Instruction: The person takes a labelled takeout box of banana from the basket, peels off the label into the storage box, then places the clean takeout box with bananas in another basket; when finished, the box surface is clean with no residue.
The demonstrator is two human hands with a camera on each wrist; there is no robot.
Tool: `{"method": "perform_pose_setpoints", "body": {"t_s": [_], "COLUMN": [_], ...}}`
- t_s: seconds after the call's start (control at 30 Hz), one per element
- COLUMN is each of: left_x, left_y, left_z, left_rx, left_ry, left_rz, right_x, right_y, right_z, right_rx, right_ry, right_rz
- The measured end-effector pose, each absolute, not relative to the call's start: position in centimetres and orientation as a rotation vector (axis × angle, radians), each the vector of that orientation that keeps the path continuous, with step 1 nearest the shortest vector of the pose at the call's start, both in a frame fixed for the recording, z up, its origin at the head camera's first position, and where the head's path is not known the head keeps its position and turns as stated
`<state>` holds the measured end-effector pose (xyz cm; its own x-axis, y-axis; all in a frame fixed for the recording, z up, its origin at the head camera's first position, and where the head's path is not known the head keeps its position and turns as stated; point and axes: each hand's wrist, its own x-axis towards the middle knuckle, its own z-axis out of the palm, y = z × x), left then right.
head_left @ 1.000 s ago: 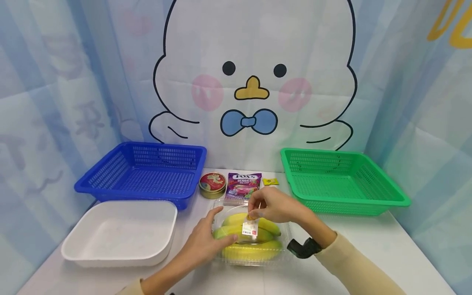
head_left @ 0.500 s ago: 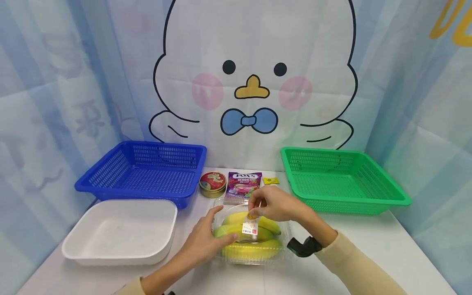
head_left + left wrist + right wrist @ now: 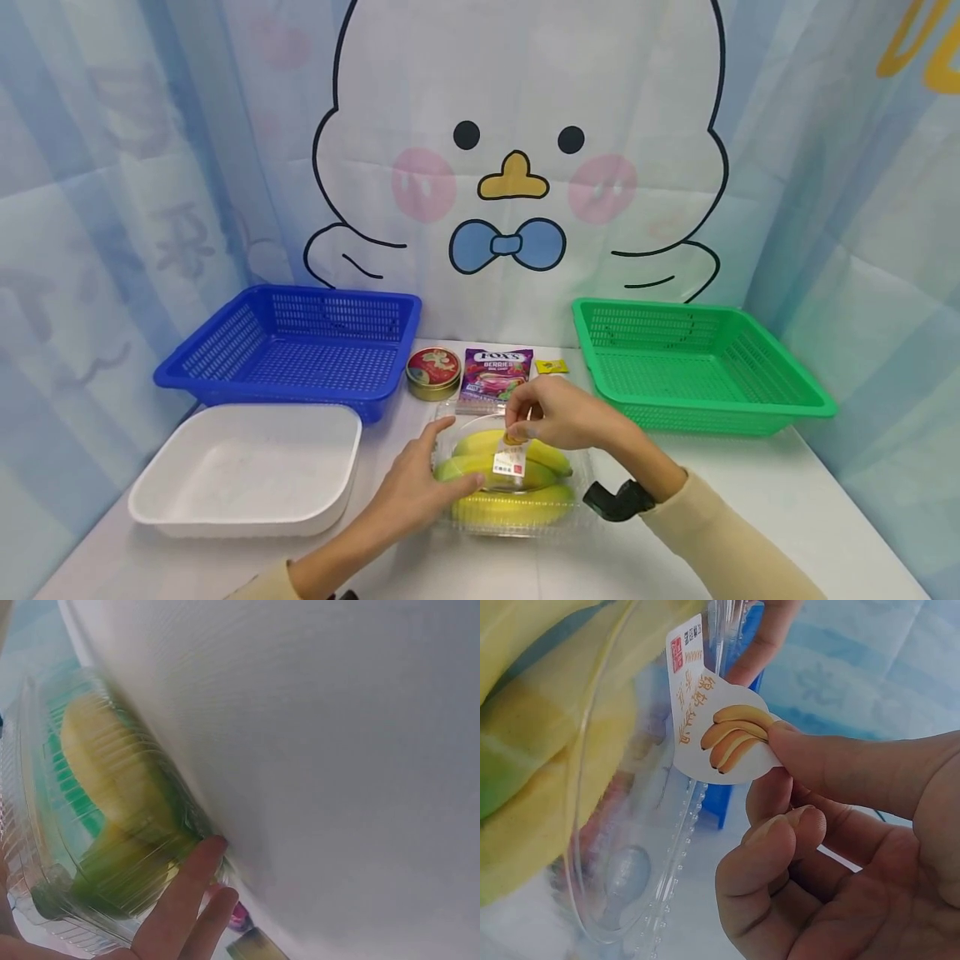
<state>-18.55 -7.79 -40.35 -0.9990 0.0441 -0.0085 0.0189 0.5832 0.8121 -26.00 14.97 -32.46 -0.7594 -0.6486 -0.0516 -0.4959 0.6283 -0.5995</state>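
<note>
Behind the white counter hangs a pale blue curtain printed with a cartoon duck. At far left sit a white tray and, behind it, a blue basket.

Left hand: fingers lie fairly straight against the left side of the clear clamshell box, steadying it. The left wrist view shows fingertips on the ribbed plastic; the curl cannot be judged finely from there.

The box sits at counter centre, near the front edge, lid down, with the bananas inside.

Behind it: a round tin, a purple candy bag, a small yellow packet.

Right hand: thumb and forefinger pinch the top of the label sticker on the lid, the other fingers curled under.

Step in hand, by my reading: peeling the sticker that seals the lid. The next move would call for a slow pull along the lid while the left hand keeps the box down.

Green basket stands at right.
</note>
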Motion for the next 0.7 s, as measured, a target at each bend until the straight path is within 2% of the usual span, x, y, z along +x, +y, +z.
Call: {"method": "perform_pose_setpoints", "body": {"t_s": [0.7], "left_x": [-18.61], "left_y": [-7.98], "left_z": [-40.39], "left_rx": [0.066], "left_ry": [2.739], "left_rz": [1.444], "right_x": [-25.55], "right_y": [15.08], "right_z": [-32.34], "right_rx": [-0.93], "right_ry": [2.619], "right_rz": [-0.828]}}
